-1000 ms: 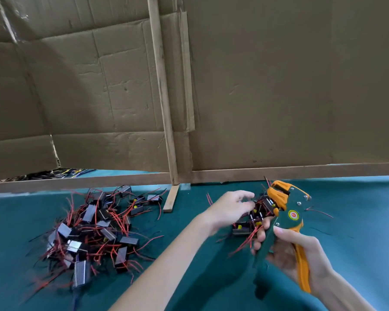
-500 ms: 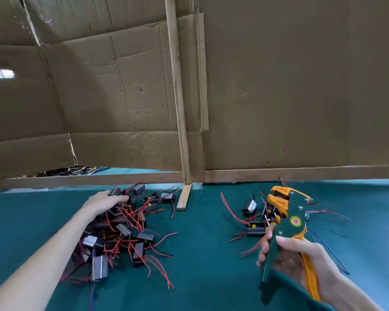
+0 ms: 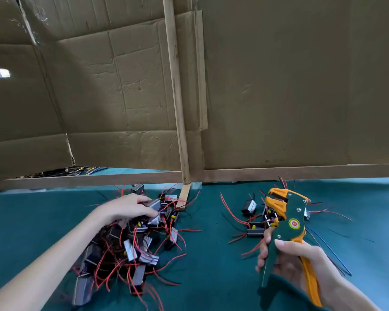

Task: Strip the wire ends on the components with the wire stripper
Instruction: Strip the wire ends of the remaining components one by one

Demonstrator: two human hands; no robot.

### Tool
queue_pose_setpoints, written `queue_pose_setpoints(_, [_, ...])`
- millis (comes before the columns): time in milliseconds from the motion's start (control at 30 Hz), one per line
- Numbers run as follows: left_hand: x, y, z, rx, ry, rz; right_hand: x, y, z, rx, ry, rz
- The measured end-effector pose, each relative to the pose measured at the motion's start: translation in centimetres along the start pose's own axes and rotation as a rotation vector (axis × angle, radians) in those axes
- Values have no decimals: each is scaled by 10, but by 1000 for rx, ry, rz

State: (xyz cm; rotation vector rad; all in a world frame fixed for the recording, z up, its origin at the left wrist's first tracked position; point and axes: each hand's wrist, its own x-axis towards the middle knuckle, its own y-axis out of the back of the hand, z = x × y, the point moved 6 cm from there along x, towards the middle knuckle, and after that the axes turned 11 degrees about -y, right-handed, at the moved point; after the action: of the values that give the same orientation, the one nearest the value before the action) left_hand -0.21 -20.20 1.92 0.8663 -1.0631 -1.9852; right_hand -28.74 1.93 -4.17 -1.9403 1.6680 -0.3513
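A large pile of small boxy components (image 3: 130,243) with red and black wires lies on the green table at the left. My left hand (image 3: 126,208) rests on the pile's far end, fingers closed around one silver-faced component (image 3: 155,205). A smaller group of components (image 3: 254,218) lies at the right. My right hand (image 3: 296,263) grips the green and orange wire stripper (image 3: 285,223) by its handles, jaws pointing up and away above that smaller group.
A cardboard wall (image 3: 279,86) with a wooden frame (image 3: 177,97) closes off the back of the table. A short wooden block (image 3: 184,196) lies between the two groups. A blue wire (image 3: 328,250) trails at the right. Green mat (image 3: 211,265) separates the piles.
My left hand left the right-hand group, crossed to the big pile and now closes on a component at its far end. The stripper stayed in my right hand.
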Motion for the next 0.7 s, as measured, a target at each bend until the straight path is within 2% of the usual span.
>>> queue_pose_setpoints(67, [2, 15, 7, 0, 25, -84, 2, 3, 0, 0, -13, -4])
queue_pose_setpoints(100, [8, 31, 9, 1, 30, -16, 3, 4, 1, 2, -21, -16])
queue_pose_setpoints(200, [43, 86, -1, 131, 68, 491, 4, 4, 0, 16, -33, -50])
queue_pose_setpoints(233, [57, 88, -7, 211, 76, 569, 4, 4, -1, 21, -34, -55])
queue_pose_setpoints(267, [74, 80, -14, 290, 86, 522, 4, 3, -1, 21, -36, -56])
queue_pose_setpoints(367, [119, 29, -42, 371, 117, 116, 4, 1, 0, -5, -42, -61])
queue_pose_setpoints(400, [128, 18, -51, 383, 134, 52, 3, 0, 1, -17, -47, -66])
queue_pose_setpoints(500, [141, 11, -69, 411, 171, 78, 2, -1, 1, -46, -55, -61])
queue_pose_setpoints(600, [133, 14, -76, 340, 247, 154, 1, -1, 1, -70, -57, -32])
queue_pose_setpoints(700, [125, 21, -72, 334, 232, 208, 0, -4, 2, -94, -50, -34])
